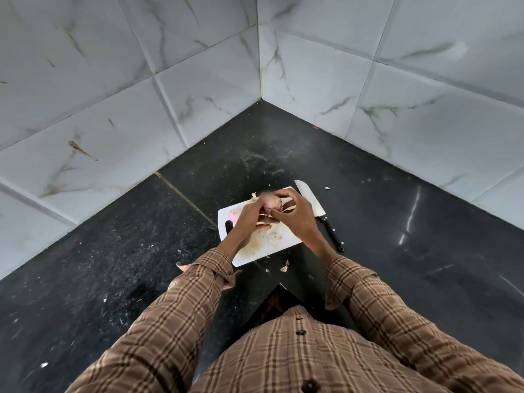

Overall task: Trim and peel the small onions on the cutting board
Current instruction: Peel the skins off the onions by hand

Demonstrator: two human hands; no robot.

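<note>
Just above the white cutting board (286, 241), both hands grasp one small onion (271, 205) between them: the left hand (249, 219) cups it from the side while the right hand (296, 215) pinches its skin. Another peeled pink onion (234, 214) lies on the board, and a knife (317, 211) rests on the dark worktop (397, 222) just beside the board's right edge.

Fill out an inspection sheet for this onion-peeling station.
Surface: black countertop, dusty, speckled.
Job's things: white cutting board; onion held above it; peeled onion on board; knife lying right of board.
Clutter: peel scraps near board's front edge.
Grips: left hand and right hand both grip the held onion.
Cables: nothing seen.
Surroundings: marble-look tiled walls meeting in a corner.
</note>
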